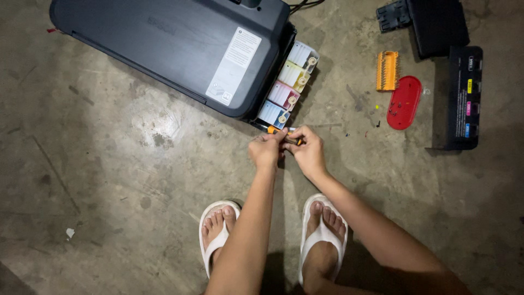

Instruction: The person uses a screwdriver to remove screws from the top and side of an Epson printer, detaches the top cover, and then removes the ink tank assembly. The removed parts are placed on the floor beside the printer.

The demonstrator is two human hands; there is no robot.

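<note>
The concrete floor (109, 180) carries all items. The largest is a dark grey printer (164, 43), lying overturned with a white label on its exposed face; it serves as the reference landmark.

Attached to the right end of the printer is a row of four translucent ink tanks (289, 84), each with a round cap.

Well to the right of the printer lies a black tank cover (464, 98) bearing small coloured marks. Above it, level with the top edge of the printer, is a black plastic housing (436, 24). Between the printer and the tank cover lie a red oval lid (404, 102) and, just above that lid, an orange ribbed holder (387, 71).

Below the printer, two feet in white sandals (322, 235) rest on the floor.

Just below the ink tank end of the printer, the left hand (266, 152) and the right hand (307, 153) meet. Both hands are closed around a small screwdriver (289, 138) with an orange handle section, gripping it between them. The screwdriver lies roughly level, close to the lowest ink tank. Whether its tip touches the printer cannot be determined.
</note>
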